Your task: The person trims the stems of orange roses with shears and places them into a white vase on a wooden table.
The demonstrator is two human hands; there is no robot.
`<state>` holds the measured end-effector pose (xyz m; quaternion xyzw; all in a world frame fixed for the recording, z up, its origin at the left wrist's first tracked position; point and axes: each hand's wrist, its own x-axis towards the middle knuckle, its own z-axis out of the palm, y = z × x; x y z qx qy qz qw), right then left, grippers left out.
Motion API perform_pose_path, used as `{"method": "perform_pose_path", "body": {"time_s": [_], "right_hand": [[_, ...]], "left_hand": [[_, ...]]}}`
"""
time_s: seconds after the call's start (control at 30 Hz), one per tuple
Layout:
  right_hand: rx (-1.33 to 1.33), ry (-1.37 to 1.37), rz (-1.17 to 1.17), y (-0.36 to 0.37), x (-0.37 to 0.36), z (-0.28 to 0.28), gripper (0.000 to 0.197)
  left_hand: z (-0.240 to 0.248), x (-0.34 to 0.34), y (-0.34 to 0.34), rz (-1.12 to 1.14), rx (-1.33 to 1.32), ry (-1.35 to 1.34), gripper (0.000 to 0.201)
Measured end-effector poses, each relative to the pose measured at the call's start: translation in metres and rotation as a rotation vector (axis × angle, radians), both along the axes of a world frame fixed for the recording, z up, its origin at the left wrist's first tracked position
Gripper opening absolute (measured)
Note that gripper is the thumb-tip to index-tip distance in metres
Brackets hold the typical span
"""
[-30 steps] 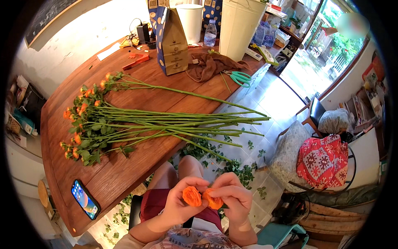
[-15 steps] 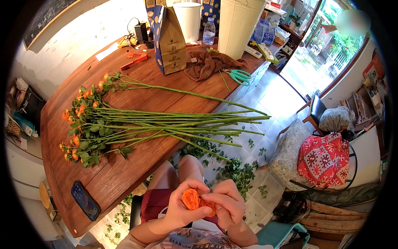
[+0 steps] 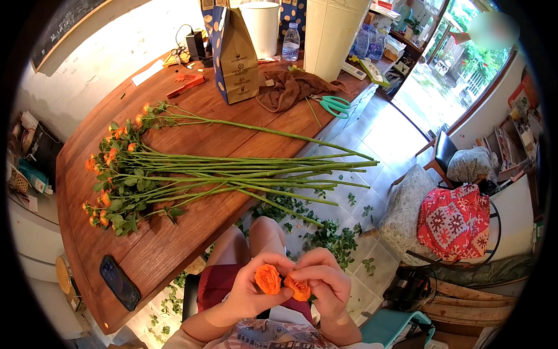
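Close to my body, above my knees, my left hand [image 3: 251, 291] holds an orange rose bloom [image 3: 268, 279]. My right hand [image 3: 325, 282] pinches a second orange bloom [image 3: 299, 288] right beside it, and the two flowers touch. Both hands are closed around the blooms; any stems below them are hidden. On the wooden table [image 3: 192, 221] to my left lies a pile of long-stemmed orange spray roses [image 3: 151, 174], heads to the left, green stems jutting over the table's edge.
A dark phone [image 3: 119, 282] lies near the table's front corner. At the far end are a brown paper bag [image 3: 235, 55], a brown cloth [image 3: 290, 87], green scissors [image 3: 334, 106], a water bottle and white buckets. Stripped leaves [image 3: 325, 235] litter the tiled floor. A patterned red bag [image 3: 453, 221] sits at the right.
My hands have drawn slightly closer together with the two blooms and shifted a little. The view tilted slightly. Nothing on the table moved.
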<state>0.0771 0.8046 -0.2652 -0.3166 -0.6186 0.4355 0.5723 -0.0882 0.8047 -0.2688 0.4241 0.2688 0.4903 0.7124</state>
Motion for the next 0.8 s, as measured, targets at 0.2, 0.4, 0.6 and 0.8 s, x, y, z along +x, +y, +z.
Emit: {"method": "perform_pose_path", "body": {"time_s": [0.2, 0.4, 0.6, 0.8], "right_hand": [[0.001, -0.034, -0.031, -0.003, -0.002, -0.001, 0.021], [0.106, -0.153, -0.159, -0.005, -0.005, 0.000, 0.021], [0.216, -0.295, -0.258, -0.009, -0.012, 0.001, 0.022], [0.055, -0.078, -0.154, -0.013, -0.011, -0.001, 0.024]], "left_hand": [[-0.002, -0.002, -0.001, 0.001, -0.009, -0.040, 0.042], [-0.008, 0.001, -0.005, 0.026, 0.020, -0.102, 0.042], [-0.002, 0.007, -0.004, 0.096, 0.121, -0.114, 0.051], [0.000, 0.003, -0.004, 0.124, 0.093, 0.002, 0.049]]}}
